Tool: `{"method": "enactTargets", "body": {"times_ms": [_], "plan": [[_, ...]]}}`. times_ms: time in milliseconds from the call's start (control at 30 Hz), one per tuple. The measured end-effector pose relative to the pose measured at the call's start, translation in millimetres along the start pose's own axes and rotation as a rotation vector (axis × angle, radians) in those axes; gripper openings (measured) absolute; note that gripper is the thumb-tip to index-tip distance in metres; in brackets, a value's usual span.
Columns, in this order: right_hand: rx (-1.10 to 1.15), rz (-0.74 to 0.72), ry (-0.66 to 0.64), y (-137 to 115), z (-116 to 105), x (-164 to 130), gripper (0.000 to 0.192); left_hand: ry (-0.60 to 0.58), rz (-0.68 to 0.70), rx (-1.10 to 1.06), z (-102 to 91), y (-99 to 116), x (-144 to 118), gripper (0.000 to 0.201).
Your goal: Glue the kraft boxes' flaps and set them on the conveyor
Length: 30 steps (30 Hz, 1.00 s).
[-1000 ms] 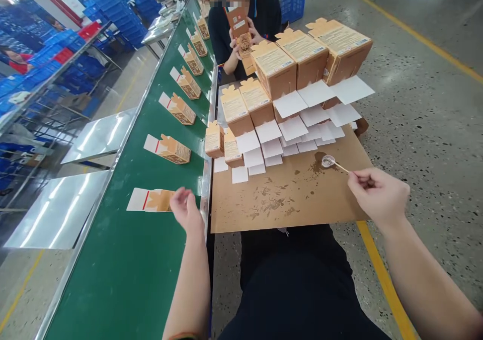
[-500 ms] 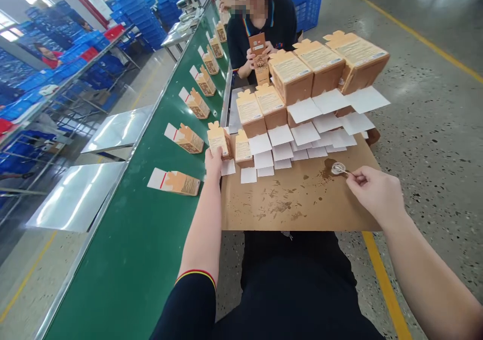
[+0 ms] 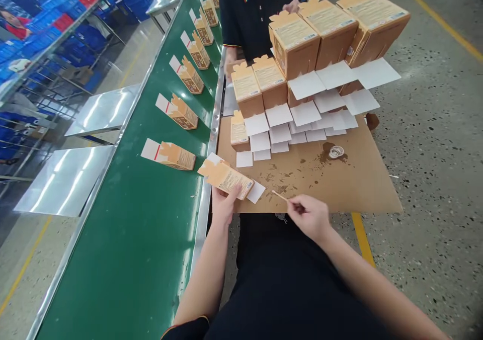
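Head: left hand [image 3: 223,208], thumb [image 3: 234,192] against box [image 3: 225,175]

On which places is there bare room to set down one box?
The green belt is bare nearer than its closest box, left of the metal rail. The cardboard sheet has room between the small round dish, its near right corner and the right hand. Stacked boxes crowd its far part.

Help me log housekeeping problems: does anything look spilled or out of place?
Yes: dark, damp-looking stains mark the brown cardboard sheet, around the small round dish and in streaks left of it. They resemble spilled liquid on otherwise plain board.
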State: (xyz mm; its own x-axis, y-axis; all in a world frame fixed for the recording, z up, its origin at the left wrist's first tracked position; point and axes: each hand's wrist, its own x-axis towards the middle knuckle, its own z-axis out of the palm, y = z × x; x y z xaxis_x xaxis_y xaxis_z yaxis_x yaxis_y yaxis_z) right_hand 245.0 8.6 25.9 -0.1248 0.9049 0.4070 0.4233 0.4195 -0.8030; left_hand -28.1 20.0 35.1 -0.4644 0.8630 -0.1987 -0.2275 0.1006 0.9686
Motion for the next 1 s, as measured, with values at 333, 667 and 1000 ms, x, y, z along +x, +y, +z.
{"method": "enactTargets", "body": {"times_ms": [333,667,1000], "plan": [[-0.054,-0.138,-0.214,13,48,-11,0.031,0.004,0.033,0.068,4.4,-3,4,0.085],[-0.036,-0.045,0.053,13,21,5,0.024,0.089,0.21,0.402,11.1,-23,-22,0.089],[-0.014,-0.052,0.134,0,8,-5,0.023,0.208,0.29,0.704,14.8,-43,-30,0.081]]}}
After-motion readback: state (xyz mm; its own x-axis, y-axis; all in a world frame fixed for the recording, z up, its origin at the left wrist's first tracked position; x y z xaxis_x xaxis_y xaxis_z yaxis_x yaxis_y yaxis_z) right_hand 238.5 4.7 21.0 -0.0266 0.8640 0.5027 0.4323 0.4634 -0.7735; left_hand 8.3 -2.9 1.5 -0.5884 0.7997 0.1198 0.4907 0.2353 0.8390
